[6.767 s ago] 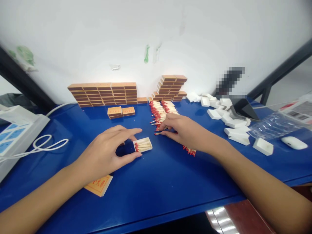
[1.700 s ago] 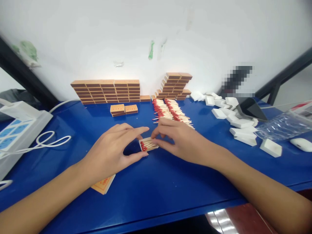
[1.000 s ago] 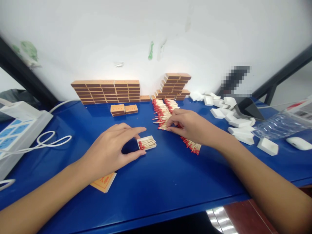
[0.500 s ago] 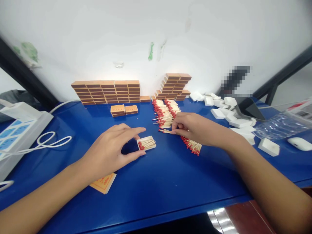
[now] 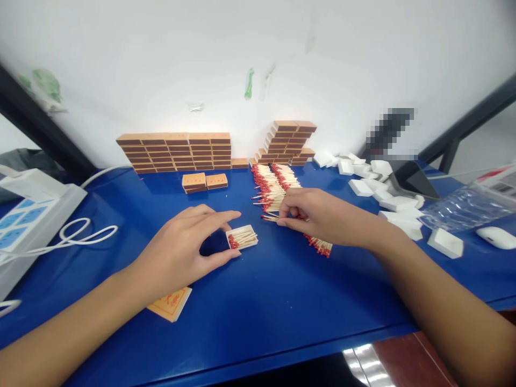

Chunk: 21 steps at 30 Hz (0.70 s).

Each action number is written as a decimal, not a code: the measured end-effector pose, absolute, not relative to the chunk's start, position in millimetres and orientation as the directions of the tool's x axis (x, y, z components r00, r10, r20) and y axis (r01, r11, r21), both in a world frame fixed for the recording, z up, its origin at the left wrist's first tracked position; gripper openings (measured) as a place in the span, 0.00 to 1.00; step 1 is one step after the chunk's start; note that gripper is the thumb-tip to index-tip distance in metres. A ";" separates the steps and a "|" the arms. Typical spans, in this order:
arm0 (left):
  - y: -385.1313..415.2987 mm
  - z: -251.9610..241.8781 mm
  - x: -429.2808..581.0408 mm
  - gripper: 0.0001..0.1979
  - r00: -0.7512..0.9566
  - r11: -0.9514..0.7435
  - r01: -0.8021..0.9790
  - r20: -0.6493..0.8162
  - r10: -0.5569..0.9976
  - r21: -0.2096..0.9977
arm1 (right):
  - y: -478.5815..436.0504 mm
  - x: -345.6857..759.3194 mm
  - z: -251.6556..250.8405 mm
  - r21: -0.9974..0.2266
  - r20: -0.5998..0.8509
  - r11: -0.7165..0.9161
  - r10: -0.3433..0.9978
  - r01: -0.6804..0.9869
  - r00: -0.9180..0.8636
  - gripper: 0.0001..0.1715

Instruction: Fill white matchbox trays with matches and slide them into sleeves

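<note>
My left hand (image 5: 187,242) curves around a small white matchbox tray (image 5: 253,243) on the blue table, its thumb at the near side and another fingertip at the far left corner. The index finger stretches out above the tray. Red-tipped matches (image 5: 243,237) lie inside, heads mostly to the left. To the right, my right hand (image 5: 310,215) pinches a few matches (image 5: 269,217) between thumb and fingers, low over the table. Rows of loose matches (image 5: 268,185) spread behind and beneath this hand. An orange matchbox sleeve (image 5: 173,306) lies partly under my left forearm.
Stacked matchboxes (image 5: 177,153) line the wall, with a stepped stack (image 5: 288,142) farther right. Two matchboxes (image 5: 194,181) sit before them. White trays (image 5: 397,203) are heaped at right near a clear plastic package (image 5: 459,207). A power strip (image 5: 30,220) with white cables stands left.
My right hand has shifted slightly left with the pinched matches, away from the pile. My left hand and the tray stay in place.
</note>
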State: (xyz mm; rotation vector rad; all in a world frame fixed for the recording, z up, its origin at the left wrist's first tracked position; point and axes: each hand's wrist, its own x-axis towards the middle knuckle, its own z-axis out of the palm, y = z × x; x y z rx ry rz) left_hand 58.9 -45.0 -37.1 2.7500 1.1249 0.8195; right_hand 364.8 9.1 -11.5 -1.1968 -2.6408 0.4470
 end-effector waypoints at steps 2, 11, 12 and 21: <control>-44.8 -37.5 58.7 0.26 0.593 -0.731 0.637 0.451 0.667 0.245 | 8.0 363.0 -13.6 -0.353 0.077 0.629 0.758 0.693 -0.648 0.06; -46.0 -37.5 59.1 0.26 0.588 -0.729 0.638 0.454 0.669 0.248 | 8.3 355.3 -21.3 -0.325 0.121 0.657 0.742 0.680 -0.660 0.08; -46.1 -37.4 59.1 0.26 0.589 -0.730 0.637 0.455 0.668 0.247 | 8.0 354.7 -21.5 -0.331 0.122 0.657 0.742 0.678 -0.659 0.09; -44.6 -38.4 59.5 0.26 0.590 -0.732 0.636 0.458 0.665 0.243 | 6.7 363.1 -9.6 -0.380 0.087 0.638 0.746 0.670 -0.660 0.07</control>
